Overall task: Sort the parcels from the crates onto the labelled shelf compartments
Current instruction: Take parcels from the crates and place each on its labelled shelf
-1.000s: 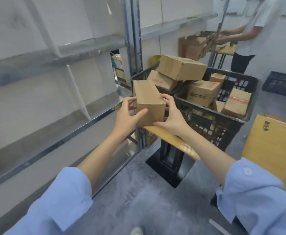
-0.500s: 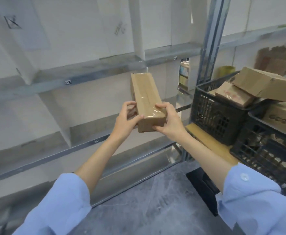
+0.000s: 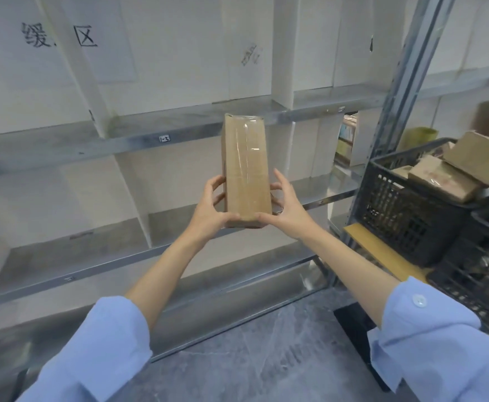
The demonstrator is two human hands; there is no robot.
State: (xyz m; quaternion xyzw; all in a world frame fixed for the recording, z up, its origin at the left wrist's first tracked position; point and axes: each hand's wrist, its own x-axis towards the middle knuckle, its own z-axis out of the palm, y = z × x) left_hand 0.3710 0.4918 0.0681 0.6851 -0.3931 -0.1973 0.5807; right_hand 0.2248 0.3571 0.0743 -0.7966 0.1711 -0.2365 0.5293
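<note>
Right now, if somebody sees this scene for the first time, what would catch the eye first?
The eye goes first to the tall cardboard parcel in the middle, held upright at its lower end by the left hand and the right hand in front of the metal shelf. At the right stands a black crate piled with more parcels. Large handwritten characters show at the upper left.

Tall taped brown parcel [image 3: 246, 169] upright before metal shelf [image 3: 139, 140]

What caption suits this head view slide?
Left hand and right hand hold a taped parcel upright before the metal shelf.
</note>
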